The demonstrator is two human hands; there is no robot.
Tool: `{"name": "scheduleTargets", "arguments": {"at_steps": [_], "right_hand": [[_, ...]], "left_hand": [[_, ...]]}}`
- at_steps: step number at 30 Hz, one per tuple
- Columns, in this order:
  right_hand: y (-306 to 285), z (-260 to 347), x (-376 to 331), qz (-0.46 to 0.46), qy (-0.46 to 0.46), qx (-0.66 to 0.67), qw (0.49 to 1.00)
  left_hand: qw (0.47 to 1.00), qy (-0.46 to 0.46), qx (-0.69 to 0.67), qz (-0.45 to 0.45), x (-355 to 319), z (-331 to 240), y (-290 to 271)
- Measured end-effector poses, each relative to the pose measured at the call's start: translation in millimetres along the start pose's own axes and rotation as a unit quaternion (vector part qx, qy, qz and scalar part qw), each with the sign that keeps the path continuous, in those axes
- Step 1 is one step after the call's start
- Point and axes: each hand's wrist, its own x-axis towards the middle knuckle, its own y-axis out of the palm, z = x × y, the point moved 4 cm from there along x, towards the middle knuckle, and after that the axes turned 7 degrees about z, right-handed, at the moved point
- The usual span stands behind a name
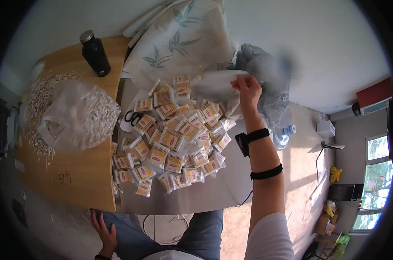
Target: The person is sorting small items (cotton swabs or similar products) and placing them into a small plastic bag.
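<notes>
My right hand (247, 90) is raised over the far right of the grey table, its thumb and fingers pinched on the edge of a whitish plastic bag (216, 85). The bag hangs beside a heap of small clear packets (174, 139), each with a yellow label and a row of thin sticks that look like cotton swabs. My left hand (104, 232) rests at my thigh, just below the wooden board's near edge, fingers apart and nothing seen in it. Black scissor handles (133, 118) show at the heap's left side.
On the wooden board (84, 186) lie loose swab-like sticks (38, 112), a clear bag of them (81, 117) and a black bottle (95, 54). A leaf-patterned sheet (179, 43) covers the back. Grey plastic bags (272, 93) and a large water bottle (283, 136) stand at right.
</notes>
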Motion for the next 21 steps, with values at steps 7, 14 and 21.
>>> {"name": "scheduleTargets", "arguments": {"at_steps": [7,14,21], "right_hand": [[-10,-48,-55,0.052,0.058,0.168,0.983],[-65,-4,-148,-0.204,-0.079,-0.305,0.927],[-234,-78,-87,-0.311,0.162,-0.176,0.92]], "left_hand": [[1.0,-0.001,0.007,-0.01,-4,3,8],[0.999,0.011,0.025,-0.026,-12,15,17],[0.999,0.002,0.035,-0.016,-6,22,24]]}}
